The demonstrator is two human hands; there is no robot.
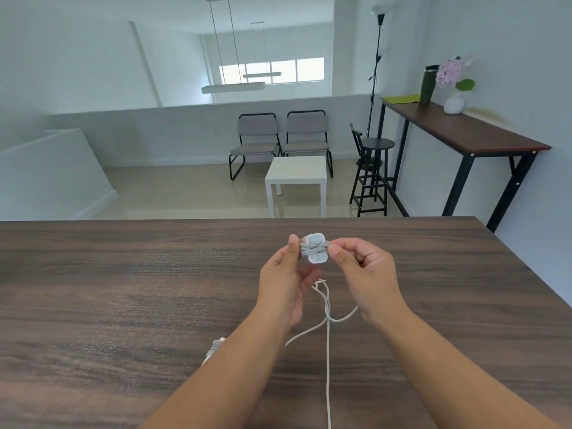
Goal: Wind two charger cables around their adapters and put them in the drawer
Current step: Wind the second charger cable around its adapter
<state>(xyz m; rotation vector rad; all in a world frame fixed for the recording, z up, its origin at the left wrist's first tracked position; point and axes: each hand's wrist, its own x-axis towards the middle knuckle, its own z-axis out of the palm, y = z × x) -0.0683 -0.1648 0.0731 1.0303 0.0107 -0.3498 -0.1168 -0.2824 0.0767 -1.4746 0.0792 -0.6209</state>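
So the big dark wood-grain table (123, 289) fills the whole lower half of the view, its far edge running straight across and its right edge slanting down toward the near corner, with lots of bare surface on both sides of the arms. Past that edge the floor drops away to a white side table (295, 174), two grey chairs (281, 140), a black stool (373, 168) and a long brown console table (464, 134) against the right wall. Both hands are raised just over the table's middle, close together. The left hand (283, 283) grips the left side of a white adapter (315, 247) with fingers curled behind it, and the right hand (365, 274) pinches the right side with thumb and forefinger. The adapter stands with its long axis roughly up-down, flat face toward the camera, grey cable (327, 335) wound sideways across its waist. Can't read any logo or print on it, too blurry. The loose tail hangs down between the wrists, loops once, and runs off the bottom. A second wound adapter (215, 348) peeks out on the table from behind the left forearm.
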